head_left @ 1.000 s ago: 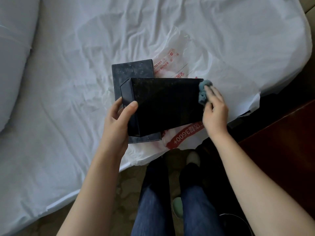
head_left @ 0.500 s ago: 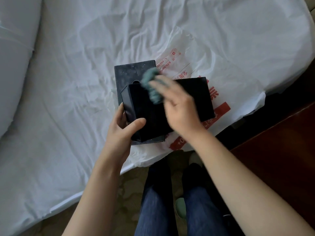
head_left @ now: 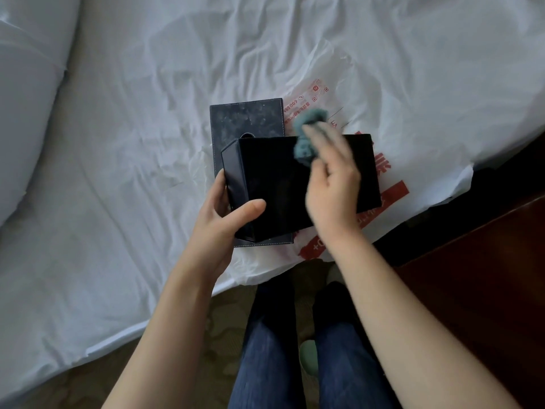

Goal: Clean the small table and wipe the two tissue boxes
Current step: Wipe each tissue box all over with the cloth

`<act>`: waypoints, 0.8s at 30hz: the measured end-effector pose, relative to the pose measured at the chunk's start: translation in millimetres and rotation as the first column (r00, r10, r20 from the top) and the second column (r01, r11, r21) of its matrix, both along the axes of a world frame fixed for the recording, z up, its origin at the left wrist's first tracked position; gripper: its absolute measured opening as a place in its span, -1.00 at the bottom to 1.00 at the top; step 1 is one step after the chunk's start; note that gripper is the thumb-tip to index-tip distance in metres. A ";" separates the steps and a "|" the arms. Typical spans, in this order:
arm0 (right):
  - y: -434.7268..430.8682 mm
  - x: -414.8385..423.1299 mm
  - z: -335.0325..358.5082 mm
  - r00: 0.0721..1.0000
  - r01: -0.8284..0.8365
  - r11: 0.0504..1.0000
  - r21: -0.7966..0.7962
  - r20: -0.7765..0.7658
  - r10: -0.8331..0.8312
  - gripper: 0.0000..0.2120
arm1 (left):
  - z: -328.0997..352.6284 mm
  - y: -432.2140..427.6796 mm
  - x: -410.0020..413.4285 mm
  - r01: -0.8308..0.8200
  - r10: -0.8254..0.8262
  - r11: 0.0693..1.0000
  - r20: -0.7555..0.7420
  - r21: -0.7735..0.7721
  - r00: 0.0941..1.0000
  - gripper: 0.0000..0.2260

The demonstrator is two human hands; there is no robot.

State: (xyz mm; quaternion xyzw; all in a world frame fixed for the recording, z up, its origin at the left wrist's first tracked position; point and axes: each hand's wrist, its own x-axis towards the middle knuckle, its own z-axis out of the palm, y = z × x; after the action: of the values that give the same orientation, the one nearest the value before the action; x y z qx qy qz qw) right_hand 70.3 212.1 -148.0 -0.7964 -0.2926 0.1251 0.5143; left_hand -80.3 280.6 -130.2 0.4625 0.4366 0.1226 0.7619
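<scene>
My left hand (head_left: pixel 227 219) grips the left end of a black tissue box (head_left: pixel 274 178), holding it up above the bed. My right hand (head_left: pixel 330 184) presses a crumpled teal cloth (head_left: pixel 308 137) against the box's upper face near its far edge; the fingers are motion-blurred. A second tissue box (head_left: pixel 246 118), dark and dusty with a stitched edge, lies flat on the bed underneath, mostly covered by the held one.
A white plastic bag with red print (head_left: pixel 398 160) lies on the white bed sheet (head_left: pixel 118 172) under the boxes. A dark wooden table (head_left: pixel 486 276) stands at the right. My legs in jeans (head_left: pixel 295 349) and the carpet are below.
My right hand with the cloth swept from the box's right end to its left, and is now back near the middle. The left hand keeps its hold.
</scene>
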 end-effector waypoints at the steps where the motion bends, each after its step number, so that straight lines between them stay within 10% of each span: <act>1: 7.3 -14.9 12.5 0.995 -0.094 0.994 0.053 -0.009 0.095 -0.54 | 1.0 0.4 1.1 -0.009 0.008 1.000 0.018 0.002 1.000 -0.37; 5: 8.2 -53.3 40.5 0.880 -0.474 0.871 0.127 0.026 0.474 -0.63 | 10.0 2.6 6.8 -0.124 0.141 0.979 0.099 -0.159 0.985 -0.33; 11: -40.2 -48.2 30.2 0.814 -0.564 0.810 0.163 -0.053 0.578 -0.62 | 15.3 5.1 3.5 -0.166 0.167 0.955 -0.019 -0.244 0.986 -0.19; 14: -60.0 -43.0 25.8 0.817 -0.529 0.825 0.196 -0.144 0.558 -0.59 | 14.4 3.8 11.2 -0.093 0.092 0.988 -0.016 -0.123 0.996 -0.48; 19: -94.6 -23.6 14.9 0.864 -0.484 0.869 0.106 -0.102 0.494 -0.64 | 7.1 0.8 11.7 -0.107 0.107 0.994 -0.053 0.006 0.993 -0.34; 24: -109.9 18.0 11.7 0.969 -0.056 0.960 -0.275 -0.245 -0.014 -0.66 | 15.4 -3.4 14.2 -0.120 0.122 0.992 -0.082 0.034 0.989 -0.27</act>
State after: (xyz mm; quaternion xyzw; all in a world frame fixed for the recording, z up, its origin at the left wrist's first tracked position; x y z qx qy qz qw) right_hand 88.3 102.2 -136.3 -0.8363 -0.2149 0.2679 0.4273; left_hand -66.1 277.1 -114.8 0.4510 0.4937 0.1553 0.7271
